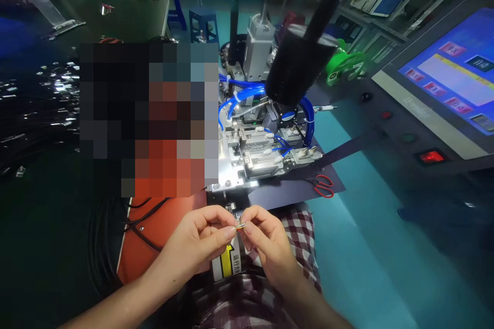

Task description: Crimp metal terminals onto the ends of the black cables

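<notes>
My left hand (204, 239) and my right hand (270, 239) meet low in the middle of the head view, fingertips nearly touching. Between them is a small thin part (240, 226), pale and yellowish with a bit of orange, pinched from both sides by thumb and forefinger. Its exact shape is too small to tell. Just beyond the fingers stands the front edge of a metal machine (262, 162) with blue air tubes. Under my hands lie checked cloth and a label (228, 262) with a yellow arrow.
Red-handled scissors (323, 186) lie on the dark plate right of the machine. A black lamp head (299, 64) hangs over it. At the right stands a control panel with a lit screen (455, 72). Black cables (102, 247) run down the left, beside an orange surface (142, 252).
</notes>
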Demonstrator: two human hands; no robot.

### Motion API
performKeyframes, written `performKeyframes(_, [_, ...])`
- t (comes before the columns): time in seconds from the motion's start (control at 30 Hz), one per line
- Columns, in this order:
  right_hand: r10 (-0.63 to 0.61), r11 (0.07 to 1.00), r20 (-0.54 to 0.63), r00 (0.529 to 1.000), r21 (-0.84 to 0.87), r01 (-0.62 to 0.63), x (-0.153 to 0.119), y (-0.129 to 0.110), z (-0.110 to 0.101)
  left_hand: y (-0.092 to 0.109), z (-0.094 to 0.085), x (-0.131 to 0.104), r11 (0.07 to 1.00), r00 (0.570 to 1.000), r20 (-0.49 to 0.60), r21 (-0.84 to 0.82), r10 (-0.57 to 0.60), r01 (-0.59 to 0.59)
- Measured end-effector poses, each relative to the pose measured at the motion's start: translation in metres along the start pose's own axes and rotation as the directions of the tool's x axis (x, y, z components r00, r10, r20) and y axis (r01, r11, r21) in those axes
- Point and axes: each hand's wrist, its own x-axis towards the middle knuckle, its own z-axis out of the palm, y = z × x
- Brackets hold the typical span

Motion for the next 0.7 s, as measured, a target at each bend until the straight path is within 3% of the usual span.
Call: performKeyframes(0.7, [0.004,1.000,0.000,1.000,0.000,-0.004,0.0013,0.0047,-0.0032,0.0003,0.0004,-0.0009,1.000,1.000,0.003,-0.002,0.016,-0.016])
